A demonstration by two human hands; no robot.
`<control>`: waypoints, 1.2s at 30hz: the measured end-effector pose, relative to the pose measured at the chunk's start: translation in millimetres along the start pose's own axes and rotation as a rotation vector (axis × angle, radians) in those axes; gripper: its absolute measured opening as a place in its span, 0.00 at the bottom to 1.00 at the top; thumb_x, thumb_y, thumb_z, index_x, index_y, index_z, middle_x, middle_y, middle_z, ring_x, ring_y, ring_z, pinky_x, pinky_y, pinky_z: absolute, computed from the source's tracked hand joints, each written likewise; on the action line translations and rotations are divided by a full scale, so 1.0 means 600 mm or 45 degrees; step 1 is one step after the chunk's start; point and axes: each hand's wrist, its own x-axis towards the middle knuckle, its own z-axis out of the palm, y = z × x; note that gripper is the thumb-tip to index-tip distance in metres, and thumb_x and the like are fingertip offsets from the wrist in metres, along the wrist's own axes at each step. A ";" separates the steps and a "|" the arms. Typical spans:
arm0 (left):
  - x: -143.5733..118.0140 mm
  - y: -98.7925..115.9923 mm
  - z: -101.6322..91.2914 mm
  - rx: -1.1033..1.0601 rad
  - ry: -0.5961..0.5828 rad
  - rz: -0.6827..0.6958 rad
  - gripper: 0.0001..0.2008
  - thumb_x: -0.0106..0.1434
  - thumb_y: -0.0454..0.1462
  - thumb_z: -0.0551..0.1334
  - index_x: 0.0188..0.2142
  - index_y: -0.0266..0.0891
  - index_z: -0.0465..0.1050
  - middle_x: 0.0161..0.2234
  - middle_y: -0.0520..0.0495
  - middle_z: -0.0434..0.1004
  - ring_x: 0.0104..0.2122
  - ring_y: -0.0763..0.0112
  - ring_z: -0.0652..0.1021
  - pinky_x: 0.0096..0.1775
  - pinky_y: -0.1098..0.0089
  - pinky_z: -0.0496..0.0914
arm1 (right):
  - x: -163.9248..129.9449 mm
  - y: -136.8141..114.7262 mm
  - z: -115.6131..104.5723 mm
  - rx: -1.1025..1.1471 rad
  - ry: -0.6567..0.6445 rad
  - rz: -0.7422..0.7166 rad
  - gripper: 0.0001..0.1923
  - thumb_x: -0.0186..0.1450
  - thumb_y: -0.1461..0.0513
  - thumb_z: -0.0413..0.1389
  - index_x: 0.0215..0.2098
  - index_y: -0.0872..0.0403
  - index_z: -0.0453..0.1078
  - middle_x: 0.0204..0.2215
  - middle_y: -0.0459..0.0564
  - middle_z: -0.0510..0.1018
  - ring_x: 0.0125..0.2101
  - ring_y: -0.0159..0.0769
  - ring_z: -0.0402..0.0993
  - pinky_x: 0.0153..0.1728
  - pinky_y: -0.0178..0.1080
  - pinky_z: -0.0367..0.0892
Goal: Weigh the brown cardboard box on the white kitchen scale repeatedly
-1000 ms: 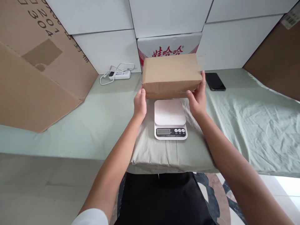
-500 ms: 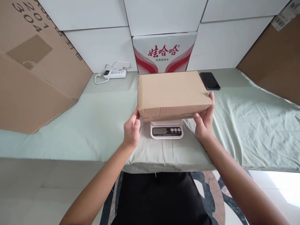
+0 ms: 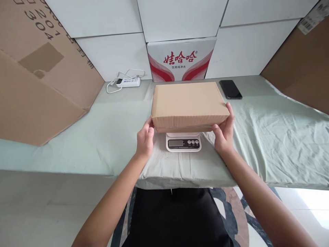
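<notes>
A closed brown cardboard box [image 3: 189, 101] sits over a white digital kitchen scale [image 3: 183, 143], hiding the scale's top; whether its full weight rests there I cannot tell. My left hand [image 3: 145, 139] grips the box's near left corner, its fingers partly hidden behind the side. At the near right corner my right hand [image 3: 224, 132] holds the box, thumb at the front face and fingers along the right side. The scale's display and several round buttons face me, and the display looks blank.
A green cloth [image 3: 102, 137] covers the table. A black phone [image 3: 230, 89] lies behind the box to the right. At the back left is a white power strip [image 3: 128, 82] with a cord. Large cardboard panels [image 3: 46, 99] flank both sides; a printed white carton [image 3: 180, 61] stands behind.
The box has come down slightly and turned a little straighter over the scale, both hands still on it. The whole view has shifted slightly.
</notes>
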 end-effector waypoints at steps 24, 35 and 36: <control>0.029 0.021 -0.012 -0.131 0.011 -0.027 0.32 0.76 0.63 0.58 0.62 0.44 0.81 0.62 0.37 0.86 0.64 0.49 0.84 0.62 0.54 0.80 | 0.037 -0.058 -0.015 0.097 -0.112 0.070 0.37 0.77 0.37 0.53 0.81 0.30 0.60 0.77 0.49 0.73 0.71 0.63 0.77 0.66 0.69 0.80; 0.198 -0.043 0.050 -0.202 0.116 -0.134 0.40 0.69 0.73 0.59 0.57 0.44 0.81 0.58 0.37 0.87 0.64 0.48 0.84 0.64 0.54 0.79 | 0.170 0.056 0.080 0.089 0.048 0.143 0.47 0.72 0.26 0.45 0.81 0.35 0.59 0.82 0.47 0.64 0.85 0.61 0.51 0.83 0.70 0.53; 0.199 -0.056 0.053 -0.199 0.138 -0.156 0.40 0.69 0.73 0.60 0.58 0.44 0.81 0.60 0.36 0.86 0.66 0.48 0.82 0.66 0.53 0.78 | 0.170 0.070 0.087 0.094 0.040 0.159 0.48 0.72 0.26 0.46 0.81 0.38 0.59 0.82 0.49 0.63 0.85 0.61 0.50 0.84 0.69 0.51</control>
